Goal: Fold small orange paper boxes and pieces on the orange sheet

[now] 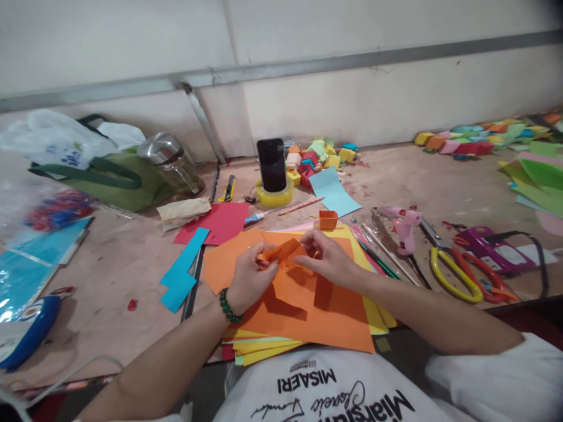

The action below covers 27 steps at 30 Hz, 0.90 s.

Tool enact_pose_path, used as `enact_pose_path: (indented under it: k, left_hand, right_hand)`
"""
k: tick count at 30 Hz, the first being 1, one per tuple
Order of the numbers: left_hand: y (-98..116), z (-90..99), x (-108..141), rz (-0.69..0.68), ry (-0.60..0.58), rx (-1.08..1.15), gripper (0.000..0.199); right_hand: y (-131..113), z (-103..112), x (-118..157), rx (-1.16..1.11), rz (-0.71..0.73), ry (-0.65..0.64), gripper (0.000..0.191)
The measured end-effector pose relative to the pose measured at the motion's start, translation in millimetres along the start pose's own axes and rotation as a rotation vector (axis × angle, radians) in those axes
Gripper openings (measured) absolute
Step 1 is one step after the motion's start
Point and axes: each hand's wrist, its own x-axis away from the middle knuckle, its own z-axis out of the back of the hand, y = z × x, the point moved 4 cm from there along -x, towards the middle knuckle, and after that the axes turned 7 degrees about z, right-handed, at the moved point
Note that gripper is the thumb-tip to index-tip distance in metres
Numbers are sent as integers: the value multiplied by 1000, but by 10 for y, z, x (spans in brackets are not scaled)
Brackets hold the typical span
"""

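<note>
A small folded piece of orange paper (288,251) is raised just above the paper stack, between my two hands. My left hand (253,272), with a green bead bracelet at the wrist, pinches its left end. My right hand (328,258) is at the right side of the piece, thumb stretched toward it and fingers curled apart; whether it touches the paper I cannot tell. Beneath both hands lie large orange sheets (338,325) on top of yellow and other coloured sheets (264,351). A small folded orange paper box (328,220) stands just beyond my right hand.
A phone (271,166) leans upright in a tape roll (275,193), beside several paper cubes (310,159). On the right lie a pink glue gun (402,225), scissors (455,275) and a purple device (497,249). Blue paper pieces (182,272), a glass bottle (176,167) and a green bag (118,181) are left.
</note>
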Motion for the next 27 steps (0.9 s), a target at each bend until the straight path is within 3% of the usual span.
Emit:
enact_pose_path:
  k: [5,15,21,27]
  left_hand:
    - [6,-79,31,15,-30,8,6]
    - [-1,-141,26,38,-106,-45,12]
    - [-28,-114,0,53,-82,-3,10]
    - [-93,-54,-65,50,-21,57,9]
  right_hand:
    - [124,-78,-45,-34,-53,-32,22]
    - [75,-59,-21,149,81,-27,10]
    - [74,-19,-20,167,36,0,31]
    - [92,5,-36,108,-48,-19,27]
